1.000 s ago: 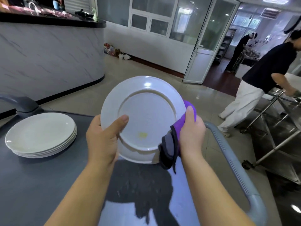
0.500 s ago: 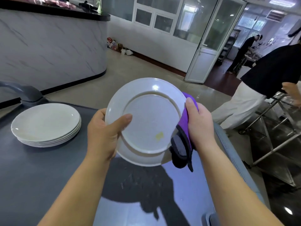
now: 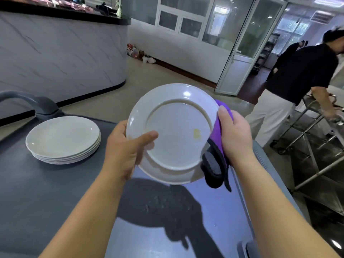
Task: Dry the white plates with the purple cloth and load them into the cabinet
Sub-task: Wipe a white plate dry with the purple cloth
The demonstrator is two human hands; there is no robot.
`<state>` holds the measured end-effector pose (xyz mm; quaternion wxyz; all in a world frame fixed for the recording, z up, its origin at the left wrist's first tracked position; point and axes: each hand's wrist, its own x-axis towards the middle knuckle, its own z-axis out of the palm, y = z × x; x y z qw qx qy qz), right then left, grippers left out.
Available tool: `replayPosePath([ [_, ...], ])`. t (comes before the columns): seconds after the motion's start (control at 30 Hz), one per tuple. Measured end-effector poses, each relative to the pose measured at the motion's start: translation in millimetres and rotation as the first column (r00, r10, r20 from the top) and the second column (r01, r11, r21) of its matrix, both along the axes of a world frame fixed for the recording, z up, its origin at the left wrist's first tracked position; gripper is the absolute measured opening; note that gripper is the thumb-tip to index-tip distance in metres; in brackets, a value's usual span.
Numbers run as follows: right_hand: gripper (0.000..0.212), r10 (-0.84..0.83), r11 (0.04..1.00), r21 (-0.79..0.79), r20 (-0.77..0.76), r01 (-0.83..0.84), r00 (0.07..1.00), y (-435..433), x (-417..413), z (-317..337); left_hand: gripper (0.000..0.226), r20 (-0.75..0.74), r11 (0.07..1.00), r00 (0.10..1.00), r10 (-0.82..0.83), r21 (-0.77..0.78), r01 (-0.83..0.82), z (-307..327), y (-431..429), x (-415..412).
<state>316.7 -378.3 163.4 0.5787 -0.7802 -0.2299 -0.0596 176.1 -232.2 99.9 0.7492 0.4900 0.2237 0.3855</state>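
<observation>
Plate [image 3: 175,133] tilted above bench [image 3: 37,192], right of stack [image 3: 63,139]; left grip [image 3: 122,151] clamped on rim, right grip [image 3: 235,135] closed pressing purple cloth [image 3: 216,146] against edge.

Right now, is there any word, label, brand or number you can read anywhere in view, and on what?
None can be read.
The held plate bears only a small yellow mark, too blurred to tell if it is a sticker or a stain; no letters show.
The stack of plates and the purple cloth are plain.
Items on the far counter are too small to read.
</observation>
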Motion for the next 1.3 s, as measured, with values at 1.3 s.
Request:
replayPosePath([
  [1.3,0.033,-0.223,0.953,0.190,-0.098,0.238,0.970,1,-27,-21,0.039,0.027,0.991,0.992,0.122,0.061,-0.123,2,-9,-6],
])
